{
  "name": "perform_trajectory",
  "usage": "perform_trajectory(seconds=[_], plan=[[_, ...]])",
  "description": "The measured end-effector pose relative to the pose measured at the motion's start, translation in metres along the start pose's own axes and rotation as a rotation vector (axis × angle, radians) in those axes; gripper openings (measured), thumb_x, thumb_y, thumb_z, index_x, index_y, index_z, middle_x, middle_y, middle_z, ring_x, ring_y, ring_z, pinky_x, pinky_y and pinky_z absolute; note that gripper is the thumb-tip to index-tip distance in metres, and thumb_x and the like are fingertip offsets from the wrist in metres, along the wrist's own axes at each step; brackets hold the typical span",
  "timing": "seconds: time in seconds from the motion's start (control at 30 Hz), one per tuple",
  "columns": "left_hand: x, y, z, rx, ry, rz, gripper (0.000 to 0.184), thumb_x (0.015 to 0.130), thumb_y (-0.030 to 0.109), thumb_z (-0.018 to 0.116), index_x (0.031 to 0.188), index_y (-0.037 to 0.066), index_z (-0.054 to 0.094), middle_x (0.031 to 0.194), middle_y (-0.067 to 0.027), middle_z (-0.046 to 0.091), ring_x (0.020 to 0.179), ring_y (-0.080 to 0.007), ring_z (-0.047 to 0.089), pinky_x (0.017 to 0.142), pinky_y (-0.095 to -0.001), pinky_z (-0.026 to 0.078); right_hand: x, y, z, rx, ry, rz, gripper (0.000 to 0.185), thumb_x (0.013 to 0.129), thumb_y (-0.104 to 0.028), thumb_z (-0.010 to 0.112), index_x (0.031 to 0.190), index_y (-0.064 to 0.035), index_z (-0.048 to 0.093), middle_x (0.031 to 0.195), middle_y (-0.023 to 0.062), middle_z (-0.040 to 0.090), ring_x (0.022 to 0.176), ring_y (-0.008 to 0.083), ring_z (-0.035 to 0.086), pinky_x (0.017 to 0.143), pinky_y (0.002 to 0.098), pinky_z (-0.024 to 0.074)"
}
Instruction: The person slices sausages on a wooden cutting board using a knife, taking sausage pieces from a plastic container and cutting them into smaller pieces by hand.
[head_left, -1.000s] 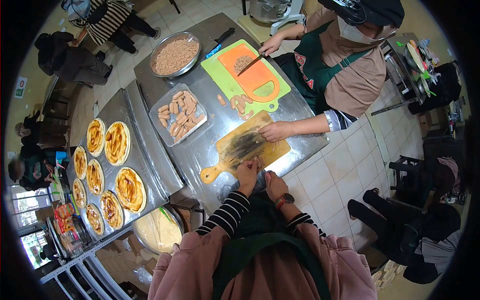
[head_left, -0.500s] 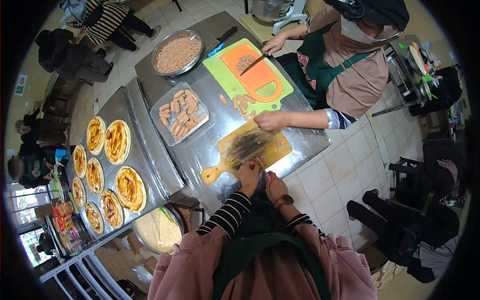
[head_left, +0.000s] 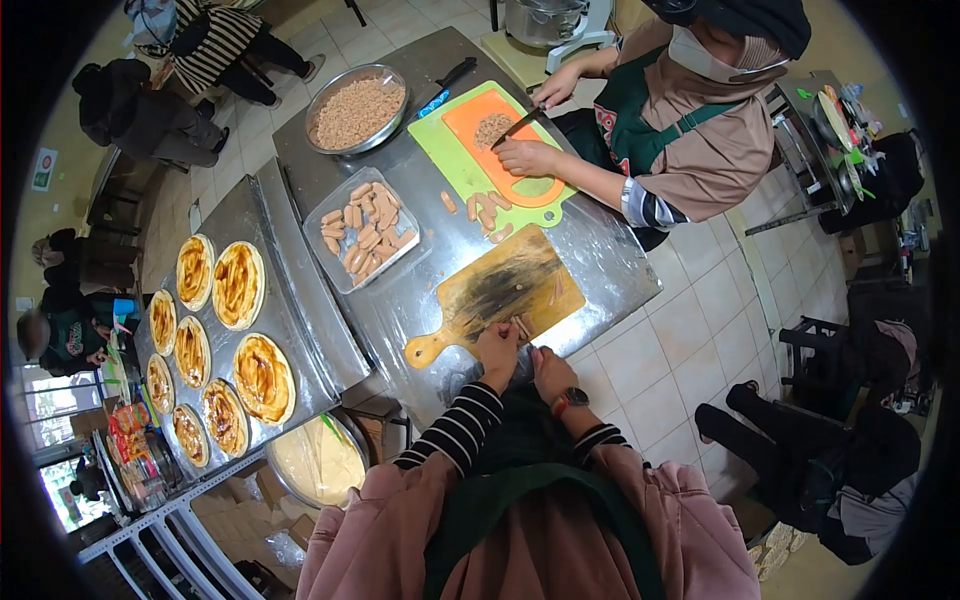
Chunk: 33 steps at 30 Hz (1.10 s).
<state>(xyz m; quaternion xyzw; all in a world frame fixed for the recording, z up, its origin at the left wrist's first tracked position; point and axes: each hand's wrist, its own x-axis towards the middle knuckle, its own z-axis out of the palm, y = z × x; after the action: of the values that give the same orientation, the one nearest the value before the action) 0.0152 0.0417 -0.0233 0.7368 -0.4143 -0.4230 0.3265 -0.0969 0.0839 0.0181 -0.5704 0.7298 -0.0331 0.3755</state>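
On the wooden cutting board (head_left: pixel 470 282), my left hand (head_left: pixel 497 350) has its fingers pinched on a sausage (head_left: pixel 521 326) near the board's front edge. My right hand (head_left: pixel 554 375) is closed just off that edge, around what looks like the dark handle of a knife (head_left: pixel 537 352); its blade is hard to make out. Thin sausage strips (head_left: pixel 558 290) lie at the board's right side. Beyond the board, several whole sausages (head_left: pixel 487 208) rest on and beside a green cutting board (head_left: pixel 440 140).
A co-worker's hand (head_left: pixel 530 158) touches chopped meat on an orange board (head_left: pixel 480 108), with a knife (head_left: pixel 520 126) in the other hand. A plastic tub (head_left: pixel 405 262) of sausages and a metal bowl (head_left: pixel 338 150) of minced meat stand left. Sauced dough rounds (head_left: pixel 265 378) cover the adjoining table.
The co-worker's near hand has moved from beside the wooden board back onto the orange board, by the knife. My own hands stay nearly in place.
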Motion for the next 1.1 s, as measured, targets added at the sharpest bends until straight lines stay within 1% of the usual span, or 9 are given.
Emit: perform_trajectory(seconds=[0.07,0.2,0.27,0.37,0.57,0.7,0.8,1.0,1.1], plan=[[-0.004,0.005,-0.002,-0.007,-0.02,-0.009,0.02,0.078,0.017,0.061,0.076,-0.003,0.061,0.062,-0.0098,0.062,0.053,-0.0143,0.06,0.05,-0.0268,0.047,-0.012,0.004,-0.008,-0.105,-0.002,0.022,0.038,0.091,-0.036,0.029,0.093,-0.0046,0.05,0.076,0.023,0.059,0.073,0.0407,0.057,0.064,0.0486,0.0448],[-0.006,0.006,-0.003,0.05,-0.003,0.03,0.021,0.078,0.018,0.06,0.076,-0.003,0.062,0.061,-0.0094,0.062,0.053,-0.0144,0.06,0.05,-0.0265,0.047,-0.01,0.003,-0.014,-0.101,0.01,0.005,0.038,0.091,-0.037,0.029,0.095,-0.0058,0.05,0.076,0.0229,0.059,0.072,0.0405,0.057,0.064,0.0487,0.0447],[-0.007,0.013,-0.004,-0.081,0.002,-0.036,0.02,0.074,0.016,0.061,0.071,-0.003,0.061,0.06,-0.0125,0.061,0.054,-0.0202,0.061,0.053,-0.0299,0.046,-0.004,0.006,-0.008,-0.07,0.027,-0.029,0.038,0.091,-0.037,0.028,0.096,-0.0061,0.05,0.075,0.0233,0.059,0.072,0.0406,0.057,0.063,0.0491,0.0447],[-0.009,0.024,-0.01,0.02,-0.004,0.002,0.02,0.075,0.016,0.061,0.072,-0.004,0.062,0.06,-0.0125,0.061,0.055,-0.0199,0.061,0.053,-0.0296,0.046,-0.005,0.002,-0.009,-0.024,0.03,-0.031,0.039,0.091,-0.038,0.028,0.095,-0.0061,0.05,0.075,0.0236,0.059,0.073,0.0406,0.057,0.063,0.0494,0.0446],[-0.004,0.008,-0.002,-0.074,0.0,-0.047,0.019,0.074,0.016,0.061,0.075,-0.003,0.062,0.063,-0.0132,0.062,0.056,-0.0205,0.061,0.054,-0.0295,0.046,-0.017,0.012,-0.011,-0.1,0.002,-0.021,0.038,0.091,-0.037,0.029,0.094,-0.0052,0.049,0.075,0.0222,0.059,0.07,0.04,0.057,0.063,0.0489,0.0447],[-0.007,0.014,-0.004,-0.032,0.009,-0.046,0.018,0.074,0.015,0.061,0.075,-0.003,0.062,0.064,-0.0134,0.062,0.056,-0.0208,0.061,0.054,-0.0297,0.047,-0.02,0.014,-0.02,-0.143,0.032,-0.04,0.037,0.091,-0.037,0.029,0.093,-0.0048,0.048,0.075,0.0219,0.06,0.069,0.0396,0.057,0.061,0.0486,0.0447],[-0.005,0.011,-0.002,-0.026,0.016,-0.044,0.018,0.074,0.015,0.061,0.075,-0.003,0.062,0.063,-0.0135,0.062,0.056,-0.0211,0.061,0.054,-0.0303,0.046,-0.018,0.015,-0.017,-0.119,0.026,-0.048,0.036,0.091,-0.036,0.03,0.094,-0.0056,0.049,0.074,0.0222,0.059,0.069,0.0402,0.057,0.061,0.0489,0.0444],[-0.002,-0.003,0.003,-0.046,-0.016,-0.024,0.017,0.075,0.016,0.061,0.075,-0.002,0.062,0.062,-0.0135,0.061,0.056,-0.0216,0.061,0.053,-0.0317,0.046,-0.013,0.003,-0.013,0.033,0.049,-0.034,0.043,0.091,-0.04,0.026,0.099,-0.0067,0.053,0.077,0.0249,0.058,0.073,0.0423,0.056,0.065,0.0507,0.0432],[-0.005,0.003,0.0,0.019,0.034,0.019,0.016,0.075,0.014,0.061,0.074,-0.002,0.062,0.061,-0.0133,0.061,0.055,-0.0215,0.06,0.053,-0.0316,0.045,-0.012,-0.003,-0.013,0.062,0.01,-0.018,0.046,0.091,-0.042,0.025,0.099,-0.0062,0.053,0.078,0.0258,0.058,0.075,0.0429,0.055,0.067,0.0512,0.0428]])
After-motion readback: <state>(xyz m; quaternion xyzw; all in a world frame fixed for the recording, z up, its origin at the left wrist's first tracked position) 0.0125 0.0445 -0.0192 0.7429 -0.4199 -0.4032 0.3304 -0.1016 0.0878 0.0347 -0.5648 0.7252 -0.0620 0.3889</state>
